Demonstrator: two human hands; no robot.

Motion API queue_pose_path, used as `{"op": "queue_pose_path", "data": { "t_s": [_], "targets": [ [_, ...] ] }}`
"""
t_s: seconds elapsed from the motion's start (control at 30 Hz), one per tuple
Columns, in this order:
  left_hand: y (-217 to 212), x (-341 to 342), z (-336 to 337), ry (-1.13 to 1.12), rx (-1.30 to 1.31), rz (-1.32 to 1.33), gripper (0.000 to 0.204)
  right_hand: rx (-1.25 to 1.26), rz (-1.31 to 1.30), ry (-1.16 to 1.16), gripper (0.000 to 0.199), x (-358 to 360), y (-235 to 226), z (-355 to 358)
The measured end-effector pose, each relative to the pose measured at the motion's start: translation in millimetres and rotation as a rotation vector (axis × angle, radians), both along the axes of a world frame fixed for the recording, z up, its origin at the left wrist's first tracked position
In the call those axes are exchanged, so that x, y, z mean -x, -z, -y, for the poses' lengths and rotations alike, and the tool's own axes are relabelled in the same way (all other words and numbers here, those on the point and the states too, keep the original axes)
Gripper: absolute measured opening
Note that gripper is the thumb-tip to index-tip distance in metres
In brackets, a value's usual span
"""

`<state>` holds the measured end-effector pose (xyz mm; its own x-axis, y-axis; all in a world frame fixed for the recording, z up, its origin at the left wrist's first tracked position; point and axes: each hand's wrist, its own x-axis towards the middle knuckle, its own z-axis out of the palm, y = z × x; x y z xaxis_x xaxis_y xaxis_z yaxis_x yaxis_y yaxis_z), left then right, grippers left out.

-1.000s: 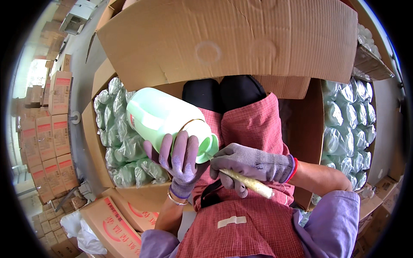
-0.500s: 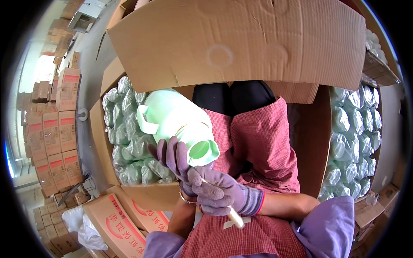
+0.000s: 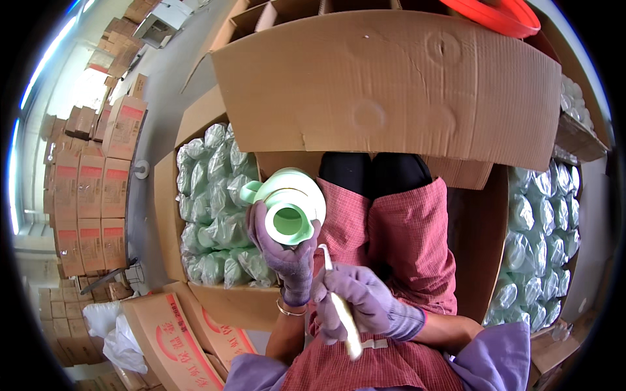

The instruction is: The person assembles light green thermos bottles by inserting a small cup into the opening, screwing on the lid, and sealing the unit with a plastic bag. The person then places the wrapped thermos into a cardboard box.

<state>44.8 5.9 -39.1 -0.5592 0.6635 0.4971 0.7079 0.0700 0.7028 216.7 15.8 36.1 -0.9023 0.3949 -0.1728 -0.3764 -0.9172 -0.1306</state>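
My left hand [image 3: 290, 264], in a purple-grey work glove, is closed round the neck end of a pale green jug [image 3: 306, 184]. The jug's round mouth with its pouring spout points towards me, and its handle sticks out to the left. Lower right of it, my right hand [image 3: 372, 301], gloved alike, grips a slim tool with a pale handle [image 3: 345, 319] and a thin, hooked white tip. That tip stands just below the jug's spout, apart from it. The tool's exact kind I cannot make out.
Open cartons of plastic-wrapped green items stand at left [image 3: 212, 176] and right [image 3: 538, 241]. A large cardboard flap [image 3: 391, 85] spans the space ahead, with a red plastic ring [image 3: 502, 16] on top. Printed cartons [image 3: 176, 345] lie lower left; stacked boxes [image 3: 91, 195] stand farther left.
The jug has turned so its mouth faces me more squarely. My right hand has moved right and down, away from the jug's rim, and the tool's hooked tip now shows.
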Motion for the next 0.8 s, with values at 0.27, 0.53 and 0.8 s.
{"op": "queue_pose_path", "data": {
  "t_s": [0.27, 0.53, 0.8],
  "targets": [
    [-13.5, 79.1, 58.2, 0.218, -0.508, 0.754, 0.056, -1.967, 1.246, 0.872, 0.017, -65.7, -55.7, -124.9],
    [-26.6, 9.9, -4.6, 0.004, -0.187, 0.106, 0.056, -2.525, 1.881, 1.349, 0.026, -116.8, -126.3, -315.3],
    [-17.6, -1.4, 30.7, 0.584, 0.220, 1.013, 0.067, -1.755, 0.706, 0.695, 0.052, -62.5, -43.8, -145.8]
  ]
}}
